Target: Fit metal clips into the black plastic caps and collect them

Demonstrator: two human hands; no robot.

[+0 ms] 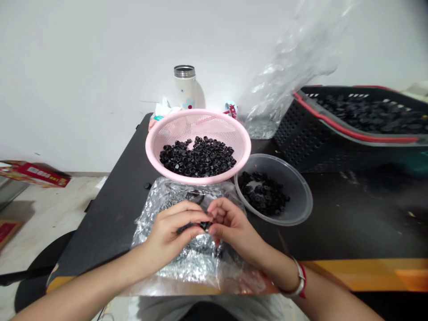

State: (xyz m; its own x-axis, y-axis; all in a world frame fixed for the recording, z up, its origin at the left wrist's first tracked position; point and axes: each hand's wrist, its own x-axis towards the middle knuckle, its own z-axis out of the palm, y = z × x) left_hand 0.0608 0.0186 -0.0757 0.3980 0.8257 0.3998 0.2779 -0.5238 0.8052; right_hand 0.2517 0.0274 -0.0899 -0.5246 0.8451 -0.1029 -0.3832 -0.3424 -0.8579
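Over a clear plastic bag my two hands meet at the fingertips. My left hand is closed, with small black plastic parts showing between its thumb and fingers. From the other side my right hand curls its fingers in, thumb and fingertips against the same parts; whether it grips a separate piece is hidden. Metal screws show through the bag. Just beyond stands a pink colander heaped with small black parts, and to its right a clear plastic bowl holds black round pieces.
A dark basket with a red-edged handle, full of black pieces, stands at the right of the black table. Behind the colander are a white tumbler and a tissue pack. Clear plastic film rises beside the basket.
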